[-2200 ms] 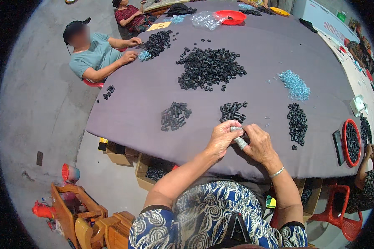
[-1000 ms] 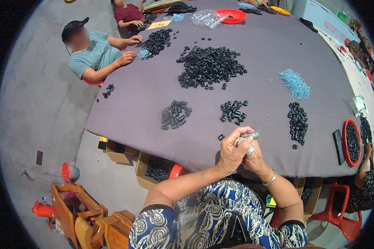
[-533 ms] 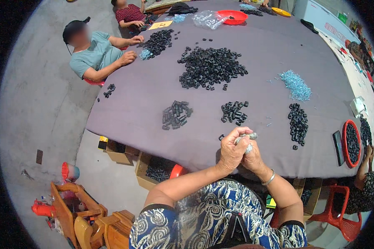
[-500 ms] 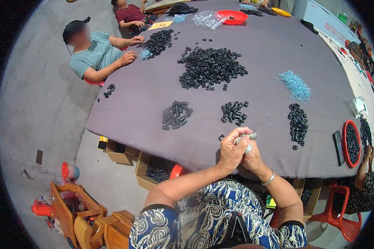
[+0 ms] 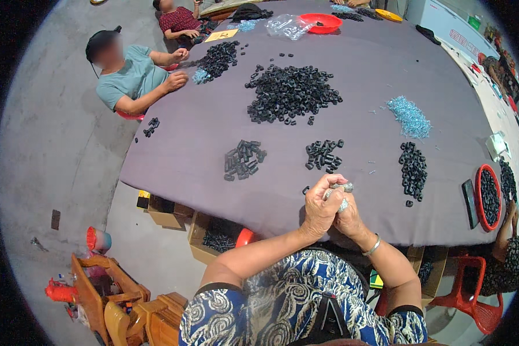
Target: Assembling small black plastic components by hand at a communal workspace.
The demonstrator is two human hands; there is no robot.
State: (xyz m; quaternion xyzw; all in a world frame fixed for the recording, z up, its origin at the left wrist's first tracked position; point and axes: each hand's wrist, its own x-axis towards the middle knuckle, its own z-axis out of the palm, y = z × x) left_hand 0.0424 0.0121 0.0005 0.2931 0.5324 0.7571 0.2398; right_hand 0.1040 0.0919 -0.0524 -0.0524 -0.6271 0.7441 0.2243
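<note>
My left hand (image 5: 320,206) and my right hand (image 5: 347,219) are pressed together above the table's near edge, fingers curled in. Silvery wrapping (image 5: 346,187) covers some of the fingers. Whatever the hands pinch between them is hidden. A single black piece (image 5: 305,190) lies just left of my left hand. Beyond the hands sits a small pile of short black plastic parts (image 5: 324,155). Longer black parts (image 5: 245,160) are heaped to its left, and another black pile (image 5: 413,173) lies to the right. Behind that one spreads a heap of small bluish-silver screws (image 5: 409,118).
A large black heap (image 5: 294,92) occupies the middle of the grey cloth-covered table (image 5: 184,155). On the right are a dark phone (image 5: 469,205) and a red basket (image 5: 488,199) of black parts. A co-worker (image 5: 138,75) sits at the left edge. Cardboard boxes (image 5: 202,239) stand below.
My hands stay clasped in nearly the same place. At the left, the co-worker's far hand has drawn back slightly from the black pile.
</note>
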